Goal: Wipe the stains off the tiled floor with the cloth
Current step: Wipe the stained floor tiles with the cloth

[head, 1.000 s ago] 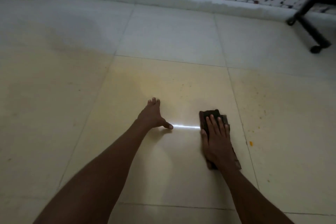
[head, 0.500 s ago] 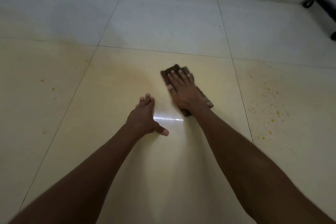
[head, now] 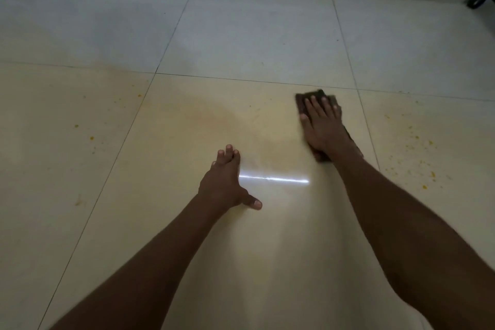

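A: How's the grip? The right hand [head: 322,126] isn't closed around anything. It lies flat, fingers spread, palm pressing the cloth [head: 316,96] down onto the tiled floor [head: 241,35]. The left hand [head: 223,182] holds nothing either; it's splayed wide on the tile, thumb out, which I read as bracing the body's weight.

B: And where is the cloth exactly?

A: Under the right palm, near the far right corner of the middle tile, just short of the grout line. Only its dark far edge and a strip by the wrist show.

B: How do you think it'll handle?

A: Soft and limp, I'd say, and light. It looks folded into a pad. A flat palm suits it, since pinching an edge would probably let it bunch up or drag loose. The tile is glossy, with a bright reflected streak [head: 273,179] between the hands, so the cloth should slide easily; pressure has to come from above.

B: What's left to wipe?

A: Plenty, by the look of it. An orange smear [head: 209,120] sits on the middle tile left of the cloth, orange specks [head: 417,163] dot the tile to the right, and a few more specks [head: 91,138] lie on the left tile.
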